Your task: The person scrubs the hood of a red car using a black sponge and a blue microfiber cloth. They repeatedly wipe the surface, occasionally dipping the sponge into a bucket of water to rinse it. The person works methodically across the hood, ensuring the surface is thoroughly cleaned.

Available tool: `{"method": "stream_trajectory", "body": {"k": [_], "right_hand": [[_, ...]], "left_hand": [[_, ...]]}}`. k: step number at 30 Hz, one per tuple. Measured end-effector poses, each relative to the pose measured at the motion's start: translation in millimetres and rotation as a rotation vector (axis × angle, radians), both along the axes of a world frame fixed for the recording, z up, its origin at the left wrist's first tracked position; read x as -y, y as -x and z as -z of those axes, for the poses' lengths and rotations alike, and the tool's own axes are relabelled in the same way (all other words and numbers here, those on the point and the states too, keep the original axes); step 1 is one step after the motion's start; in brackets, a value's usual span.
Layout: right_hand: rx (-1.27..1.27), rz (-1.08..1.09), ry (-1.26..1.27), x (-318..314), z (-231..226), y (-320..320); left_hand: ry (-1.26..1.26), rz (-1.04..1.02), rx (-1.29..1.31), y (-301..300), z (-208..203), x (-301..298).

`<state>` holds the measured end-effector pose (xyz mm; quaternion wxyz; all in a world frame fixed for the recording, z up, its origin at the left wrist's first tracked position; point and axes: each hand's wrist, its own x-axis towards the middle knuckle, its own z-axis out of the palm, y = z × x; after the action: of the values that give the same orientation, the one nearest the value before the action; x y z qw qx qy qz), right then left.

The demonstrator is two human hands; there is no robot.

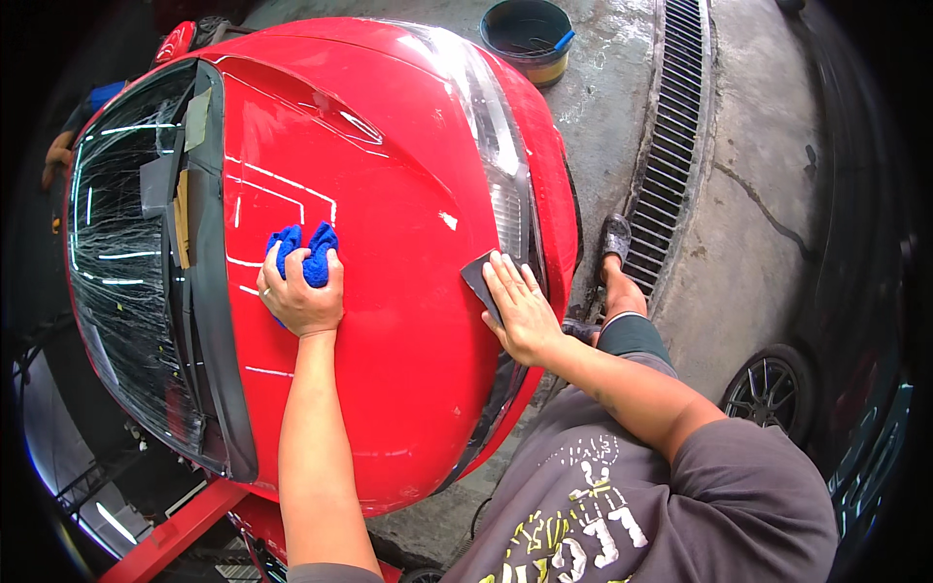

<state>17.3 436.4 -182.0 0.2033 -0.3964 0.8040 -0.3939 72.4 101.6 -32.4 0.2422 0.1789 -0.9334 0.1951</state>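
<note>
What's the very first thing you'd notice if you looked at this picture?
The shiny red car hood fills the middle of the view. On it, the left hand grips a bright blue cloth, while the right hand presses a small dark grey sheet flat near the headlight. A dark bucket stands on the concrete floor beyond the car.

I see glossy red painted metal on the hood (389, 291), smooth enough to mirror the lights. The cloth (303, 255) under my left hand (301, 296) is fluffy blue microfibre. Under my right hand (520, 311) lies a thin, matt dark-grey sheet (478, 277), like abrasive paper. The windshield (121, 253) is shiny glass, the headlight (501, 165) clear smooth plastic. The floor (748, 243) is rough, cracked concrete, its drain grate (671, 146) dull metal.
</note>
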Motion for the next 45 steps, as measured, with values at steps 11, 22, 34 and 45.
{"method": "stream_trajectory", "body": {"k": [11,22,34,45], "right_hand": [[-0.007,0.063,0.055,-12,11,-28],[-0.12,0.146,0.04,16,5,6],[-0.078,0.004,-0.017,44,-10,77],[-0.066,0.029,0.169,71,3,142]], "left_hand": [[-0.013,-0.022,-0.001,1,1,0],[-0.028,-0.036,0.002,-2,1,0],[-0.05,-0.02,-0.006,-3,-5,-1],[-0.078,-0.039,0.023,-2,-2,1]]}}
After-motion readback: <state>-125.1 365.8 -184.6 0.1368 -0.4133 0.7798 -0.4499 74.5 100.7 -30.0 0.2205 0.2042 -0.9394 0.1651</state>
